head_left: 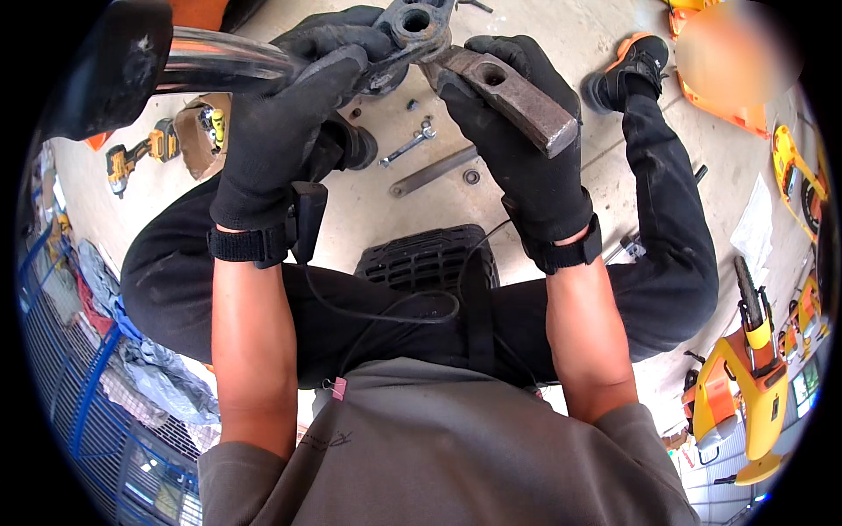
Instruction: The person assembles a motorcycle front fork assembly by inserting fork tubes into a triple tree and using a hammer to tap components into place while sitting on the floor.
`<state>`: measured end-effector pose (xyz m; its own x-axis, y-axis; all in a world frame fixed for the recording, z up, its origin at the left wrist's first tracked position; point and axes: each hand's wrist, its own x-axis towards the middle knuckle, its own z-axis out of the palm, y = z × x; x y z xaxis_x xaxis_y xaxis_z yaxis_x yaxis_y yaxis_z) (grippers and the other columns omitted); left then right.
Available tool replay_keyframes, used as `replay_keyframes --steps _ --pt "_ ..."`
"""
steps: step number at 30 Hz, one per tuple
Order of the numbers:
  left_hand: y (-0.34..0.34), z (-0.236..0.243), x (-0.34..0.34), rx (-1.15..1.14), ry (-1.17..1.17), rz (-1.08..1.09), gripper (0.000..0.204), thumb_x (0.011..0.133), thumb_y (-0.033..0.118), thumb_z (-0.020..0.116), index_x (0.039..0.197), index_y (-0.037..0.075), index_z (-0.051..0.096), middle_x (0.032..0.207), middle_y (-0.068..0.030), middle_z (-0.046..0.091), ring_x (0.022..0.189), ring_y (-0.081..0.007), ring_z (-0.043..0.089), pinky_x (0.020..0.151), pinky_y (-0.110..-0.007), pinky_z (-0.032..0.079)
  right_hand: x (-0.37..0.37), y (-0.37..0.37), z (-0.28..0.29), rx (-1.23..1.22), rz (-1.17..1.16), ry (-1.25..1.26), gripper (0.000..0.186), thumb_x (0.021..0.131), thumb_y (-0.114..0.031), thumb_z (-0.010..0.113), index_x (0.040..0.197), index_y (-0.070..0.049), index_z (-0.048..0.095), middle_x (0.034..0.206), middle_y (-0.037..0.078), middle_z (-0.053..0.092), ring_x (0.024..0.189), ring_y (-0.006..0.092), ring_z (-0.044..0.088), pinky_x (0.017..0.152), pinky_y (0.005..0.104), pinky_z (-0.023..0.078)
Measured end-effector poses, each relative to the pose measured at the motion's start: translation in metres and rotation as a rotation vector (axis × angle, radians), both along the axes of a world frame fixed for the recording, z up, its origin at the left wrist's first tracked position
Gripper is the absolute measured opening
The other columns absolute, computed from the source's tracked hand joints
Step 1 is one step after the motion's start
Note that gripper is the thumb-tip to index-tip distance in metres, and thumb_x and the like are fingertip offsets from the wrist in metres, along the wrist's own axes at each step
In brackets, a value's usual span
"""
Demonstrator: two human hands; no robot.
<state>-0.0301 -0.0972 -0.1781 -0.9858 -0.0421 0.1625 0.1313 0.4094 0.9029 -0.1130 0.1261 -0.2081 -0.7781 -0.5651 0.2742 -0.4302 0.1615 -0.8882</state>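
Both my hands wear black gloves. My left hand [289, 114] grips a shiny metal tube [219, 57] where it meets a dark cast metal bracket [412, 26] with a round hole. My right hand [517, 140] is closed around a rusty hammer head [513, 96] held just right of the bracket and touching it. I sit on a black slotted stool [425, 259] with my knees apart. On the concrete floor between my legs lie a wrench [408, 145], a flat metal bar [434, 171] and a washer [471, 176].
A yellow cordless impact driver [132, 158] lies on the floor at the left beside a cardboard box [195, 131]. A yellow chainsaw [754, 351] and orange machine parts [710, 403] sit at the right. Blue metal racking [88, 394] stands at lower left.
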Motion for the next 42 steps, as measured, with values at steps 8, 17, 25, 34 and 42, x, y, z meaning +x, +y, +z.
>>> replay_keyframes --steps 8,17,25,34,42 --pt "0.016 0.011 0.002 0.233 -0.32 0.417 0.027 0.081 0.012 0.074 0.105 -0.001 0.069 0.093 -0.0095 0.07 0.085 -0.0222 0.067 0.075 -0.034 0.054 0.001 -0.001 0.005 -0.076 -0.029 -0.039 0.024 0.082 -0.012 0.08 0.099 -0.004 0.065 0.092 0.01 0.067 0.076 0.0265 0.071 0.066 0.0331 0.057" --pt "0.006 0.002 0.001 0.227 -0.168 0.125 0.046 0.076 0.004 0.08 0.12 0.002 0.067 0.119 -0.0154 0.07 0.107 -0.0279 0.069 0.091 -0.036 0.056 0.002 0.002 0.027 -0.007 -0.096 -0.099 0.03 0.085 -0.005 0.078 0.112 0.001 0.064 0.097 0.005 0.067 0.086 0.0104 0.063 0.075 0.0244 0.052" --pt "0.007 0.006 0.002 0.227 -0.099 0.091 0.02 0.094 0.006 0.063 0.111 -0.003 0.07 0.114 -0.0127 0.07 0.102 -0.0177 0.067 0.094 -0.031 0.053 0.0 0.002 0.011 -0.035 0.019 -0.08 0.03 0.087 -0.005 0.077 0.113 0.001 0.064 0.1 0.006 0.066 0.086 0.0119 0.063 0.075 0.025 0.052" --pt "-0.001 0.004 0.007 0.147 -0.119 0.091 0.021 0.094 0.005 0.064 0.113 -0.003 0.07 0.113 -0.0094 0.071 0.102 -0.0165 0.067 0.092 -0.029 0.053 -0.004 0.004 0.013 -0.127 0.033 -0.209 0.032 0.086 -0.009 0.079 0.113 0.002 0.064 0.101 0.007 0.067 0.088 0.0139 0.064 0.078 0.0273 0.053" --pt "-0.019 -0.014 0.022 0.277 -0.322 0.233 0.021 0.092 0.004 0.066 0.112 0.0 0.073 0.109 -0.0071 0.073 0.098 -0.0154 0.069 0.089 -0.028 0.054 -0.008 0.008 0.033 -0.047 0.013 -0.173 0.032 0.084 -0.008 0.08 0.112 0.001 0.066 0.098 0.007 0.069 0.087 0.0142 0.065 0.079 0.0268 0.052"
